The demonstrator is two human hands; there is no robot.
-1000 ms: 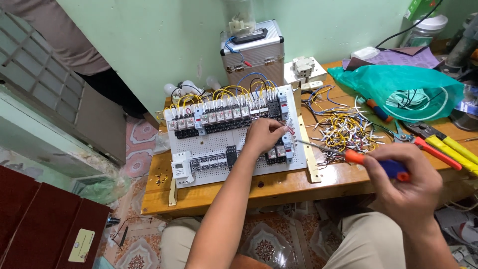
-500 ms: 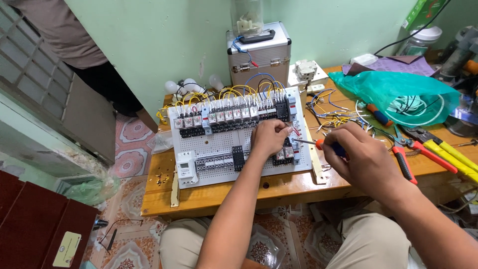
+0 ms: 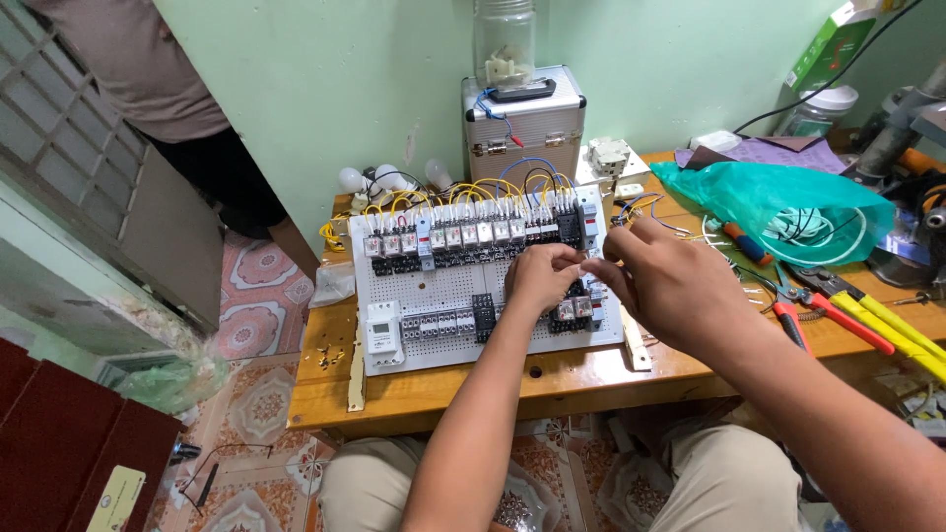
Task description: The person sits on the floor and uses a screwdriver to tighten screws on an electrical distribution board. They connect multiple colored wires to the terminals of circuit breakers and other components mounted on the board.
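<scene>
Your left hand (image 3: 540, 279) and right hand (image 3: 658, 281) pinch together over the relay block (image 3: 576, 307) at six o'clock; whether they hold anything is hidden

A white perforated board (image 3: 448, 296) lies flat at the front edge of the wooden table (image 3: 424, 394). Relays (image 3: 463, 236) and yellow wires (image 3: 463, 192) line its far edge; dark blocks (image 3: 482, 317) sit mid-board

White perforated panel (image 3: 443, 296) carries yellow wires (image 3: 473, 192) and black blocks. Far behind, a silver case (image 3: 527, 118). Right: green plastic bag (image 3: 778, 197), red-handled pliers (image 3: 823, 310), yellow-handled cutters (image 3: 892, 320). Tan wooden tabletop (image 3: 414, 394); floral-patterned floor tiles (image 3: 251, 296).
</scene>
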